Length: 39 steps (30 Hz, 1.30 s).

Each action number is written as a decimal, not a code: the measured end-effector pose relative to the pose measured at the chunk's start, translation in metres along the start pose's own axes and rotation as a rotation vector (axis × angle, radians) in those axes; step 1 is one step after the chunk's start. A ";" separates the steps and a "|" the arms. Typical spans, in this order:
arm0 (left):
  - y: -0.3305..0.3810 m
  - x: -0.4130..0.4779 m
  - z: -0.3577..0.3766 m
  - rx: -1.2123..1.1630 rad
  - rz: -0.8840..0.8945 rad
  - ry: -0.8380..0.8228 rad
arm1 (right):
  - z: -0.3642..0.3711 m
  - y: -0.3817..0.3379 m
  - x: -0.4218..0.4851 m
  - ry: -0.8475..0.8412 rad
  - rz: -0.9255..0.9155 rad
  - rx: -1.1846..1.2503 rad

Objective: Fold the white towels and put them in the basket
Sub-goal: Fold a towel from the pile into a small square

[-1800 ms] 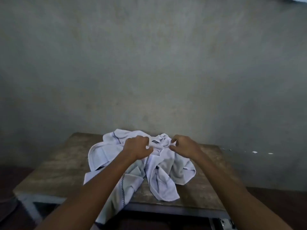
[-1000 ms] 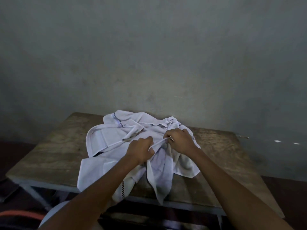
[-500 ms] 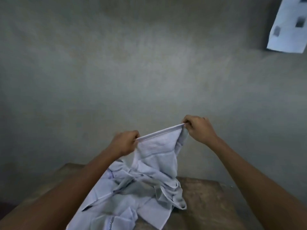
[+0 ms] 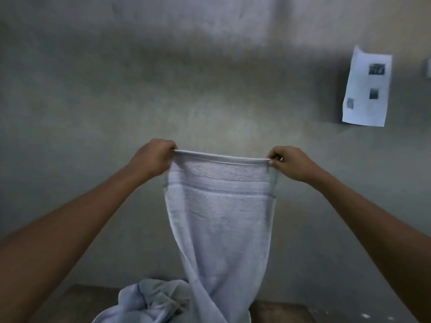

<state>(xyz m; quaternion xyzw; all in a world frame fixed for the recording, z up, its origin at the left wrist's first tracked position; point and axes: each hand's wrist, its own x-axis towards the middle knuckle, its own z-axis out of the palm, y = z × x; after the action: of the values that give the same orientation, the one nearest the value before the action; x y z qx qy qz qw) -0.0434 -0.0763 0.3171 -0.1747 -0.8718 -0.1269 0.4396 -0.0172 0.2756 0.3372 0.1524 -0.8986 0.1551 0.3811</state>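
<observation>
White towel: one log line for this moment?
white terry towel: hangs spread | left hand: pinches corner | right hand: pinches corner

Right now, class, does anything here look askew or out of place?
Yes: the paper sheet on the wall hangs tilted, and the held towel twists near its bottom, above a crumpled heap on the table.

Your left hand (image 4: pixel 152 159) and right hand (image 4: pixel 289 163) each pinching a top corner of a white towel (image 4: pixel 221 217) at mid-frame, towel hanging down, crumpled towels (image 4: pixel 149 301) on the tabletop (image 4: pixel 279 311) at bottom centre, paper sheet (image 4: pixel 366 89) on the wall (image 4: pixel 116 78), upper right
</observation>
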 end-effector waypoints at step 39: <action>-0.007 0.011 -0.084 -0.766 -0.295 -0.748 | -0.097 -0.011 -0.001 -0.551 0.266 0.403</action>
<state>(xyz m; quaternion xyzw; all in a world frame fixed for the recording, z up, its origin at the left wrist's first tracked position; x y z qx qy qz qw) 0.0082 -0.1122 0.3741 -0.2311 -0.8753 -0.4244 -0.0173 0.0495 0.3041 0.4019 0.1424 -0.9308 0.3306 0.0633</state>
